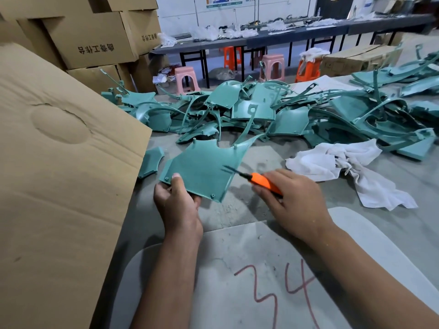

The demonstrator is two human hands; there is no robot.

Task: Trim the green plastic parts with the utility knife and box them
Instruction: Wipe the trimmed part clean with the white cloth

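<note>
My left hand (177,203) grips the near corner of a flat green plastic part (202,167), thumb on top, holding it tilted above the table. My right hand (294,200) is closed around an orange utility knife (262,181). Its dark blade tip rests on the part's right edge. A big heap of green plastic parts (261,110) lies across the table behind. A smaller green piece (150,161) lies by the cardboard flap.
A large cardboard box flap (59,162) fills the left side. Stacked cartons (95,39) stand behind it. A white rag (344,167) lies to the right of the knife. Grey boards marked "34" (273,281) lie near me. Stools and a long bench stand at the back.
</note>
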